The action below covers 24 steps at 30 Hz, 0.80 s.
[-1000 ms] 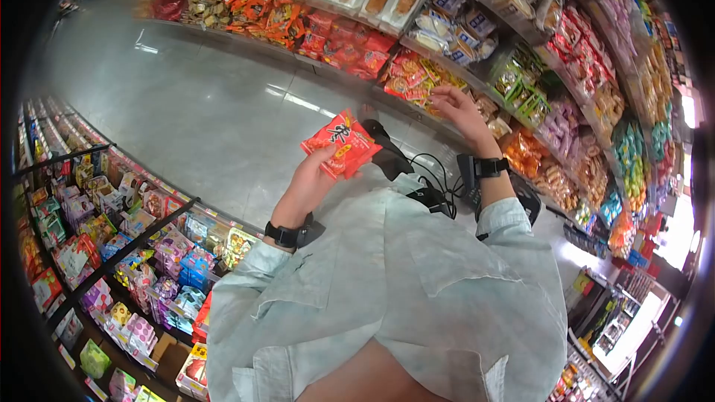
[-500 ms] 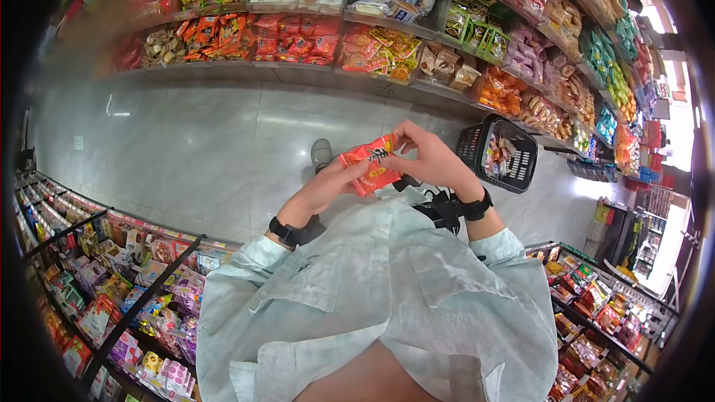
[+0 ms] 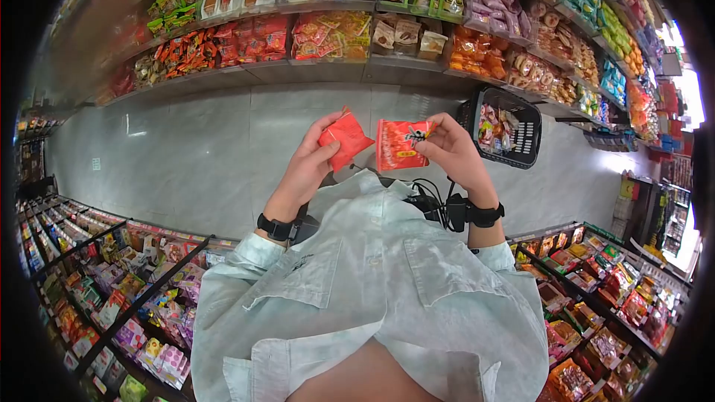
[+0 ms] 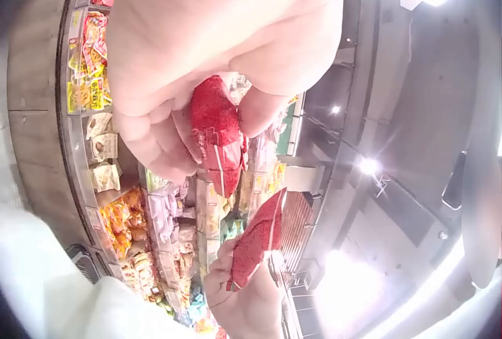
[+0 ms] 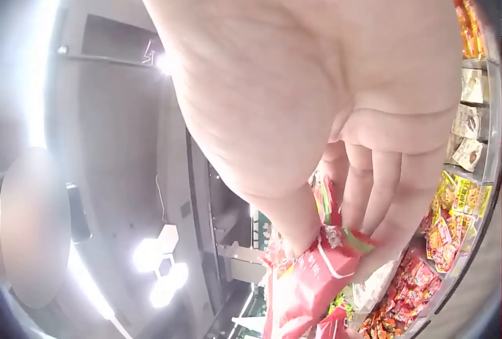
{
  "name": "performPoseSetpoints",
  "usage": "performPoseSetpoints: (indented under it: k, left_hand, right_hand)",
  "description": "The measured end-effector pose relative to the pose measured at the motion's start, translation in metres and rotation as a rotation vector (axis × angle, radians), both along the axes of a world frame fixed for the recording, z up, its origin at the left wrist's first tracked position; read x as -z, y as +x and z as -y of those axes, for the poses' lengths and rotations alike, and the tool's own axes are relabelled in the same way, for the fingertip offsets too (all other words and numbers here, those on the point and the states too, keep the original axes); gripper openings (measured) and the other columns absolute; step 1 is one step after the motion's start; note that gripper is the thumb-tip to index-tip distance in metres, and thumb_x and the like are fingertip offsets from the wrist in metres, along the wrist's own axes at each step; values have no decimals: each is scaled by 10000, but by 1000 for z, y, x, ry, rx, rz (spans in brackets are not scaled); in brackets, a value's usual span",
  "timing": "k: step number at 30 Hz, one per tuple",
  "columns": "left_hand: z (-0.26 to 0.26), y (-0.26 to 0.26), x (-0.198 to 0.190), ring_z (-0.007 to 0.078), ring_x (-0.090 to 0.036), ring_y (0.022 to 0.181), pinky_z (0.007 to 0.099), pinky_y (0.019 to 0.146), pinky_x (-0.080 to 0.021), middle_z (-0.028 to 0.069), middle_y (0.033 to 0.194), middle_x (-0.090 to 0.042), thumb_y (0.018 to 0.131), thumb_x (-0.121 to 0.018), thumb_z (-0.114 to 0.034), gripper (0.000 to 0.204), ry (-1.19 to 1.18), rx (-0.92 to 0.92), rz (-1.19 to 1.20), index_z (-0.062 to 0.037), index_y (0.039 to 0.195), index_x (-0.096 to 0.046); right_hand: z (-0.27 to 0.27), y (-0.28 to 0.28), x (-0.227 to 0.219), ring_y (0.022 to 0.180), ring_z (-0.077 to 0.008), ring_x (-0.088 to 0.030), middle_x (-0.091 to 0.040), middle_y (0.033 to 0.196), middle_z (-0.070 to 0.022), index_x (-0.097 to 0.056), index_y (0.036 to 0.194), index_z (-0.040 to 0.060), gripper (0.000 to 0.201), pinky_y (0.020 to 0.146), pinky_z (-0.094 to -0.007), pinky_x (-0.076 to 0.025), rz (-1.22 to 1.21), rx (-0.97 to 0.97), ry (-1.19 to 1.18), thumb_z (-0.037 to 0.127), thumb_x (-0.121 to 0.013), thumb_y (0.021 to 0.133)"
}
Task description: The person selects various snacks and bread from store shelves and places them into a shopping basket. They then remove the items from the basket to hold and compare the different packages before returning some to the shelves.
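Note:
In front of the shirt, my left hand (image 3: 302,171) grips a small red snack packet (image 3: 347,140), thumb on top and fingers beneath. My right hand (image 3: 460,158) pinches a second red packet (image 3: 395,150), with black lettering and a yellow patch, by its right end. A narrow gap parts the two packets in the head view. The left wrist view shows the left packet (image 4: 218,131) between thumb and curled fingers, the right packet (image 4: 259,241) lower down. In the right wrist view, thumb and fingers close on the crimped end of the right packet (image 5: 314,280).
A black shopping basket (image 3: 527,138) holding several packaged snacks stands on the floor to the right, by the shelf. Tiered shelves (image 3: 328,67) of bagged snacks curve across the far side. More racks stand at the left and right behind me. Grey floor tiles (image 3: 194,134) lie between.
My right hand has come from near the shelf to the left hand's red packet, then drawn away right with a packet. Each hand now holds one. The head view has turned, bringing the basket into sight.

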<state>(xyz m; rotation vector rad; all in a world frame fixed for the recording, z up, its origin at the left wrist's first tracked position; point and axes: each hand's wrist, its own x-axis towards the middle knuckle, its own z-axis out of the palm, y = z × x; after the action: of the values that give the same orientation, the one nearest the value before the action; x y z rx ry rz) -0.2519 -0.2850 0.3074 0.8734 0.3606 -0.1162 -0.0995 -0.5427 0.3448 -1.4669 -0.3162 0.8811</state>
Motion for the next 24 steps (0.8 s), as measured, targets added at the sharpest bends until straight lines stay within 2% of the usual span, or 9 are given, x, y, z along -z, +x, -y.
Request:
performPoseSetpoints:
  k: [2, 6, 11, 14, 17, 20, 24]
  left_hand:
    - [20, -1, -3, 237, -574, 1317, 405, 977, -565, 91, 1540, -452, 1080, -519, -175, 596, -12, -45, -19, -146, 1626, -282]
    - [55, -9, -10, 260, -586, 1297, 428, 986, -563, 117, 1531, -452, 1053, -555, -106, 709, 2, -110, -85, -192, 1656, -193]
    - [72, -14, -13, 254, -584, 1299, 433, 1026, -538, 132, 1482, -506, 987, -642, -11, 884, 51, -151, -163, -205, 1664, -108]
    - [74, -23, -10, 230, -586, 1290, 406, 1044, -527, 135, 1453, -533, 957, -669, 32, 837, 170, -206, -88, -152, 1628, -204]
    - [67, -33, -10, 205, -597, 1270, 375, 1053, -516, 136, 1394, -582, 935, -690, 52, 691, 252, -211, -94, -80, 1528, -358]
    - [58, -47, -7, 180, -621, 1233, 351, 1047, -515, 93, 1327, -636, 928, -699, 37, 521, 283, -252, -152, -39, 1399, -490]
    - [35, -58, -3, 165, -626, 1205, 326, 1037, -500, 79, 1293, -652, 927, -690, 37, 454, 339, -307, -123, -38, 1346, -532]
  right_hand:
    - [31, 5, 16, 979, -102, -697, -666, 1126, -55, -545, 1269, -12, 338, 818, -248, -566, -38, 19, 47, -29, -687, 963]
    - [60, 7, 10, 1010, -90, -664, -682, 1152, -45, -551, 1314, -6, 364, 882, -257, -559, -139, -28, 47, -20, -680, 974]
    - [65, 9, 15, 961, -102, -699, -706, 1163, -75, -578, 1328, -46, 390, 833, -268, -582, -98, -97, 21, 1, -711, 965]
    - [51, 10, 13, 934, -104, -703, -724, 1127, -70, -593, 1322, -49, 385, 820, -267, -584, -109, -140, 33, 5, -717, 962]
    - [32, 6, 17, 940, -112, -703, -721, 1136, -75, -606, 1310, -53, 380, 823, -272, -588, -103, -168, 43, 2, -725, 954]
    - [11, 0, 25, 952, -122, -701, -707, 1167, -85, -622, 1292, -49, 372, 832, -280, -592, -42, -200, 69, -4, -738, 941]
    - [-17, -7, 28, 950, -134, -700, -688, 1207, -98, -645, 1262, -31, 352, 841, -290, -594, 182, -211, 75, -14, -750, 927]
